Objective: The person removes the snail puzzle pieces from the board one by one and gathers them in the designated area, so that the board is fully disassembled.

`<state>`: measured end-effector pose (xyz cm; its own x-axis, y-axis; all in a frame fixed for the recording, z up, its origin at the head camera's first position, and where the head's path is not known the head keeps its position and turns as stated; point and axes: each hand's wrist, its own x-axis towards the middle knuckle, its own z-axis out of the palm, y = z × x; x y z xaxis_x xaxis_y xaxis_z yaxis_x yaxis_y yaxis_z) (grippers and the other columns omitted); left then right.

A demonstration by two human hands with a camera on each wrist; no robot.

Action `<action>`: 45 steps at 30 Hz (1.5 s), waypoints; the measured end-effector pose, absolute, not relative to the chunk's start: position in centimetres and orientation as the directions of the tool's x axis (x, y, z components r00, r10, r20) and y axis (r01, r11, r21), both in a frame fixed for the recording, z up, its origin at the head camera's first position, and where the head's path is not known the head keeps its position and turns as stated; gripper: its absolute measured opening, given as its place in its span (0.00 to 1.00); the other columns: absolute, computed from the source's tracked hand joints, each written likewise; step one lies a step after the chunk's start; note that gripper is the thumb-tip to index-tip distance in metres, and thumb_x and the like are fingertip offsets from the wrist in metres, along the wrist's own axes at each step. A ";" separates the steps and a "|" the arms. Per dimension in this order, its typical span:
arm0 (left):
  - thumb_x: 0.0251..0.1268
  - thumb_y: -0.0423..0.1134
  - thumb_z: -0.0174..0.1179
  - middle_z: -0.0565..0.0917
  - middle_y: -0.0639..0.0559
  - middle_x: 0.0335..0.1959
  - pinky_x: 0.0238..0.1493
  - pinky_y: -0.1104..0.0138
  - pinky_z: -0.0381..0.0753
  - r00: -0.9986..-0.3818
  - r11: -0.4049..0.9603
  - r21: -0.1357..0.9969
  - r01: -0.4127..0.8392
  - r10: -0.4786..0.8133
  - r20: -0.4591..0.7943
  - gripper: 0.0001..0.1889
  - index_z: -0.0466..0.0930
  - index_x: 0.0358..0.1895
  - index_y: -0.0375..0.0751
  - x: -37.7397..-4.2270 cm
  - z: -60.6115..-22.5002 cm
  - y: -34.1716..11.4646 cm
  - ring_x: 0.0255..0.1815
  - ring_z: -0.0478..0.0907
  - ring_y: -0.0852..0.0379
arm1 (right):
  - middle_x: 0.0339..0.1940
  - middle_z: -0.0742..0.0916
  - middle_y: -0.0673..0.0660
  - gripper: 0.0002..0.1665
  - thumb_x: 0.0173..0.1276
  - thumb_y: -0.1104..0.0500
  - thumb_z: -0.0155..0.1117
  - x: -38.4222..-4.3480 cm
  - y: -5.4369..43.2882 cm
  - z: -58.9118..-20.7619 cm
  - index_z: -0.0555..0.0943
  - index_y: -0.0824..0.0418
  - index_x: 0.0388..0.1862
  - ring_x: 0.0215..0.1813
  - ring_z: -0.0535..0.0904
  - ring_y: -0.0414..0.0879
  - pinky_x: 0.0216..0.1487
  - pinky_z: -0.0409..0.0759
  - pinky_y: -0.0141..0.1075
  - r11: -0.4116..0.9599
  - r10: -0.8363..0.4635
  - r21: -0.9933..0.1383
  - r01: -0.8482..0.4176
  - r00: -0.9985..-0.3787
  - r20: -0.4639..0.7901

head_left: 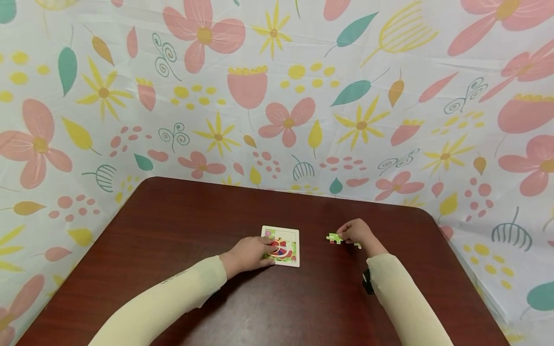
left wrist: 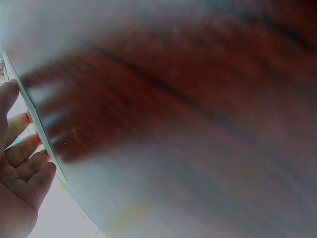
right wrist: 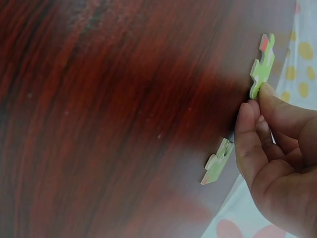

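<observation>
My left hand (head_left: pixel 248 254) rests on a square jigsaw puzzle tray (head_left: pixel 293 263) with a pale border, fingers lying over its colourful picture and thumb near the lower edge. In the left wrist view the fingertips (left wrist: pixel 25 119) meet the tray's thin edge (left wrist: pixel 37 114). To the right, my right hand (head_left: pixel 358 233) pinches a green jigsaw piece (head_left: pixel 334 238) with a red patch between thumb and fingertips. Seen from the right wrist, that piece (right wrist: pixel 263 64) stands tilted at the fingertips. A second green piece (right wrist: pixel 218 163) lies on the table below the fingers, partly hidden by the hand in the head view.
A dark reddish wood-grain table (head_left: pixel 195 206) with rounded far corners carries everything. Behind and beside it hangs a white cloth (head_left: pixel 277 158) printed with flowers and leaves. A black band (head_left: pixel 368 281) circles the right wrist.
</observation>
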<state>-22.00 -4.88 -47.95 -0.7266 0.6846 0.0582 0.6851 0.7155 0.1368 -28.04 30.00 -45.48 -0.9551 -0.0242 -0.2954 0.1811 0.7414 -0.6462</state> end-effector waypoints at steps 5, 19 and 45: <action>0.69 0.53 0.66 0.83 0.47 0.66 0.59 0.57 0.84 -0.724 0.713 0.136 0.688 0.688 0.056 0.23 0.85 0.62 0.47 -21.9 -47.9 -4.9 0.66 0.82 0.50 | 0.35 0.89 0.62 0.10 0.72 0.65 0.66 -28.2 30.0 -45.9 0.87 0.74 0.42 0.29 0.80 0.43 0.33 0.82 0.34 0.749 -0.016 -0.638 0.177 -0.959 -0.284; 0.69 0.54 0.65 0.84 0.47 0.66 0.58 0.58 0.85 -0.722 0.711 0.136 0.690 0.689 0.059 0.23 0.85 0.63 0.48 -22.1 -47.8 -4.8 0.64 0.83 0.50 | 0.29 0.88 0.59 0.08 0.67 0.63 0.70 -28.2 30.3 -46.0 0.89 0.69 0.34 0.25 0.80 0.43 0.29 0.80 0.34 0.785 -0.081 -0.615 0.076 -0.971 -0.223; 0.69 0.54 0.65 0.84 0.47 0.64 0.57 0.58 0.85 -0.719 0.712 0.108 0.694 0.693 0.059 0.23 0.85 0.61 0.48 -22.1 -48.0 -4.8 0.63 0.83 0.50 | 0.42 0.88 0.71 0.10 0.72 0.67 0.64 -27.1 29.7 -46.0 0.86 0.76 0.43 0.36 0.86 0.48 0.39 0.88 0.40 0.750 -0.033 -0.655 0.092 -0.984 -0.176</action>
<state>-22.13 -4.80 -48.04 -0.7190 0.6925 0.0589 0.6943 0.7116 0.1076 -27.06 29.71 -46.02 -0.9838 -0.0327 -0.1763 0.0924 0.7500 -0.6549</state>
